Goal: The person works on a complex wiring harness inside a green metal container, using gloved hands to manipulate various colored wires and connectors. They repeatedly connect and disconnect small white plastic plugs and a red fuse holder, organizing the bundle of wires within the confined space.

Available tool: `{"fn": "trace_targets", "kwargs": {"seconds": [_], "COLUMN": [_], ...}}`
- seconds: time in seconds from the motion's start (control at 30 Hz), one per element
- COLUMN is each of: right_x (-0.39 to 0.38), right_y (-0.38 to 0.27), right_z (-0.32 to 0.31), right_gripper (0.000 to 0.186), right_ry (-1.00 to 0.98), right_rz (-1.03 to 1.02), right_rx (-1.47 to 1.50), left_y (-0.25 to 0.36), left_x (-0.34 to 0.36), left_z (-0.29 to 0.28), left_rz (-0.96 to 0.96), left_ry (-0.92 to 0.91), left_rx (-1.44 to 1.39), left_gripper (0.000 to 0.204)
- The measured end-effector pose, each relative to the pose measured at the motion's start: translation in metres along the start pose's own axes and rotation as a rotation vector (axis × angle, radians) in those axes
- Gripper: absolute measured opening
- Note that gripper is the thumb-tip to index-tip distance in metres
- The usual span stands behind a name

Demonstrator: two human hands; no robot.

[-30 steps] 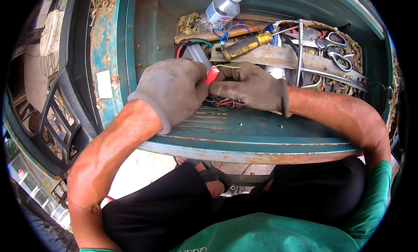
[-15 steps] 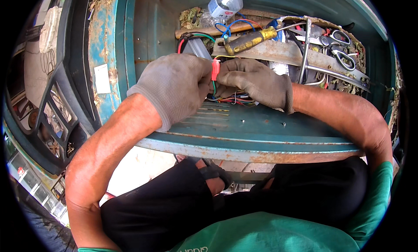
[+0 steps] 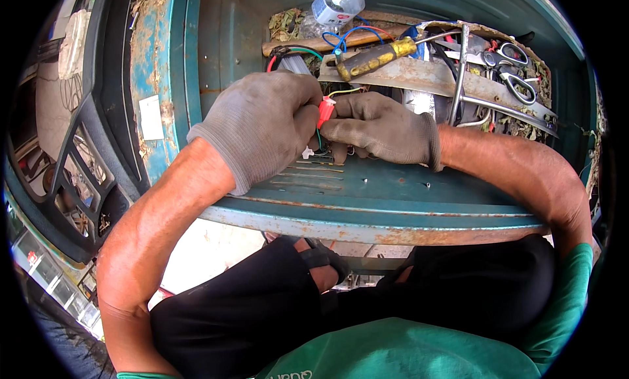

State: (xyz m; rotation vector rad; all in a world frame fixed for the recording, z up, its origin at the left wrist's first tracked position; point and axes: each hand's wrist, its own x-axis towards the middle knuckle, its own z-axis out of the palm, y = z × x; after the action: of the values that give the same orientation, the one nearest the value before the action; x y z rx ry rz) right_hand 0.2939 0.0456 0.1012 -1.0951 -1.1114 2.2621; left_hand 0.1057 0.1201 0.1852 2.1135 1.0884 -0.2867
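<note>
Between my two gloved hands is a small red plug connector (image 3: pixel 325 110), tilted, its top end leaning right. My left hand (image 3: pixel 262 120) is closed on it from the left, fingertips pressed at its side. From the right, the thumb and fingers of my right hand (image 3: pixel 386 127) pinch at the same connector. A yellow-green wire (image 3: pixel 344 91) runs just above it, and a green wire (image 3: pixel 320 140) hangs below. Under my left fingers shows a small white connector (image 3: pixel 307 153). Partly hidden behind my left hand lies a finned silver metal box (image 3: pixel 295 64) with thick red, black and green leads.
A rusty green metal bin (image 3: pixel 367 237) surrounds the work. Behind my hands lie a yellow-handled screwdriver (image 3: pixel 377 59), a rusty flat metal bar (image 3: pixel 429 81), a bent steel rod (image 3: pixel 458 77), scissors (image 3: pixel 516 84) and a clear plastic bottle (image 3: pixel 335 9). Dry leaves fill the back corners.
The red connector has tipped from nearly upright to a slant. My hands have shifted slightly; the white connector now shows below them, while my right fingers cover more of the loose wires.
</note>
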Motion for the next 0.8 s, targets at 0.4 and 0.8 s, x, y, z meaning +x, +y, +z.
{"fn": "trace_targets", "kwargs": {"seconds": [0.4, 0.8], "right_x": [0.007, 0.007], "right_y": [0.013, 0.018], "right_z": [0.002, 0.002], "right_gripper": [0.026, 0.020], "right_ry": [0.144, 0.152], "right_rz": [-0.051, -0.079], "right_rx": [0.083, 0.091], "left_y": [-0.004, -0.007], "left_x": [0.000, 0.000], "left_z": [-0.001, 0.004], "left_rz": [-0.007, 0.066], "left_ry": [0.041, 0.093], "left_rx": [-0.008, 0.042], "left_gripper": [0.027, 0.023]}}
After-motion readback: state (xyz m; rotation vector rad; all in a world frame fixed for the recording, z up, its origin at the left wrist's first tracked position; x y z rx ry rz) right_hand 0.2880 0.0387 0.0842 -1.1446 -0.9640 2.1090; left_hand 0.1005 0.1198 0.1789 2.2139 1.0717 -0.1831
